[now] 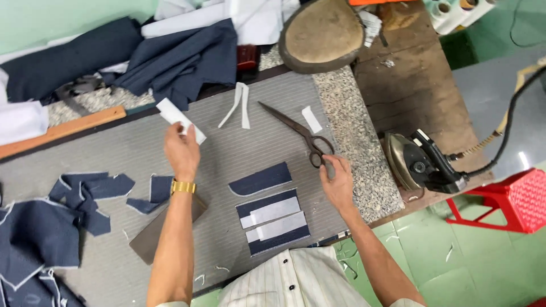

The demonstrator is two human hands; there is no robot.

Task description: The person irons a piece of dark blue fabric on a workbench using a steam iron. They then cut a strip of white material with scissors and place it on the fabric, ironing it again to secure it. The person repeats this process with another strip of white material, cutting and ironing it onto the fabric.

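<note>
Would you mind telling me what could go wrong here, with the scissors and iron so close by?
1. The right hand is at the handles of the scissors, whose open blades point across the board; lifting them carelessly might nick the left hand or the white strip it holds.
2. The iron sits near the table edge with its cord trailing off; a snag could pull it down.

No packages, labels, signs or screens are visible.

Iron (pixel 418 165) sat on wood bench (pixel 418 85); red stool (pixel 512 202) right, navy scraps (pixel 51 227) left, ruler (pixel 60 131) behind.
</note>
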